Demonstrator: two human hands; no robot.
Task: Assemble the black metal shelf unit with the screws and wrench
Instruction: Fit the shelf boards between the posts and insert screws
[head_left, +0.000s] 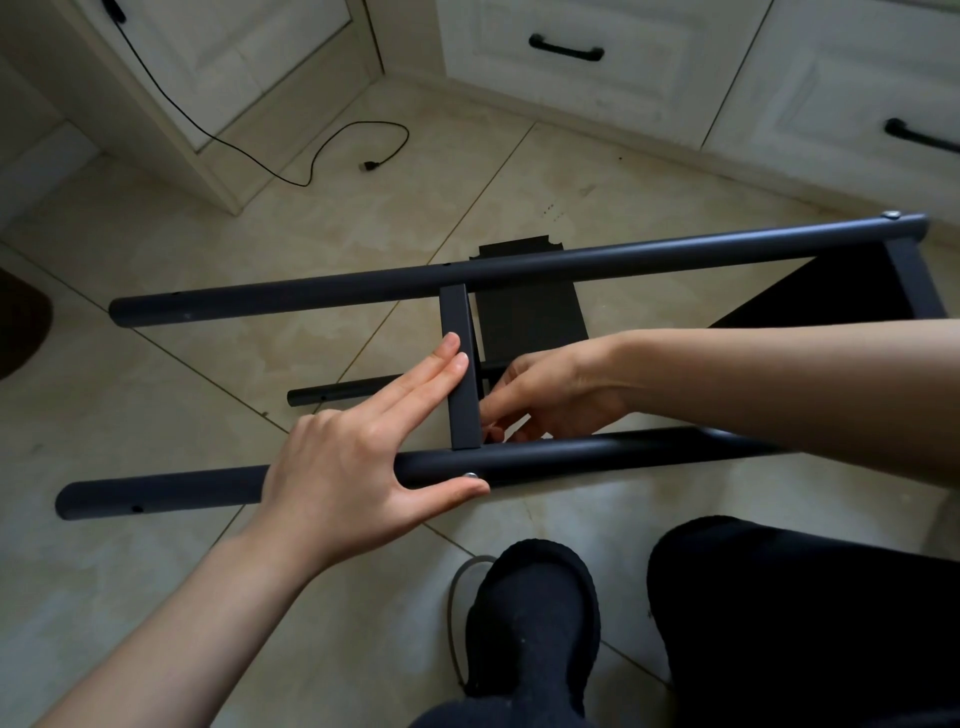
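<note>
The black shelf unit lies on its side on the tiled floor. Its near tube (156, 491) and far tube (311, 288) run left to right, joined by a flat crossbar (460, 332). My left hand (358, 462) lies over the near tube, two straight fingers pressed against the crossbar, thumb under a silver screw head (470, 475). My right hand (550, 389) reaches in behind the crossbar with fingers curled near its lower end; what they hold is hidden. Another screw (892, 214) sits at the far tube's right end. No wrench is visible.
A black shelf panel (524, 306) and a short loose tube (337, 392) lie on the floor beneath the frame. A black cable (332, 150) trails by the white cabinets (571, 78). My black-slippered foot (535, 613) and knee are below the near tube.
</note>
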